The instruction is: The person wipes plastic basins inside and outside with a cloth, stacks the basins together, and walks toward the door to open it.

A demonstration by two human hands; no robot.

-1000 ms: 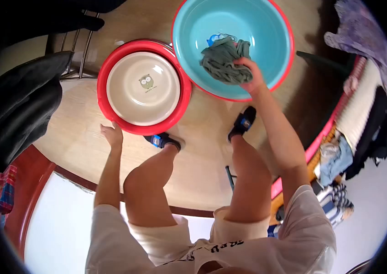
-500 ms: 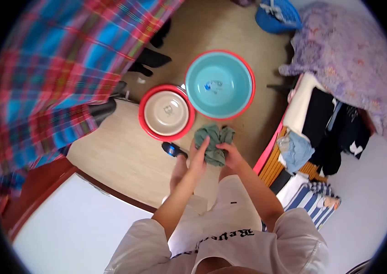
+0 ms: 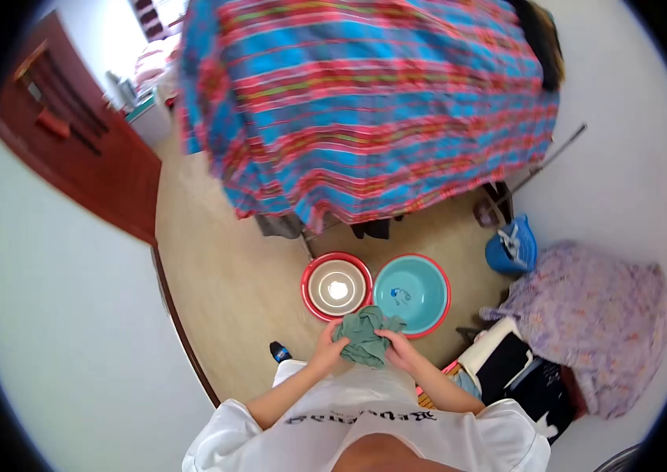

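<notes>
A crumpled grey-green cloth (image 3: pixel 363 337) hangs between my two hands, in front of my white shirt. My left hand (image 3: pixel 329 346) has its fingers closed on the cloth's left edge. On the other side, my right hand (image 3: pixel 399 348) pinches its right edge. Whether the cloth is a garment I cannot tell. Just beyond it on the floor stand a beige basin inside a red one (image 3: pixel 314 305) and a larger turquoise basin with a red rim (image 3: pixel 430 295). The cloth overlaps the near rims in view.
A plaid sheet (image 3: pixel 373 118) hangs over something across the far side. To the right are a blue bucket (image 3: pixel 499 258), a purple floral cover (image 3: pixel 597 322) and folded clothes (image 3: pixel 503 366) on a slatted bench. A dark red door (image 3: pixel 74 118) is at the left.
My view has tilted up and turned, bringing the door and more of the plaid sheet into sight. Both hands keep hold of the cloth, which is spread a little wider.
</notes>
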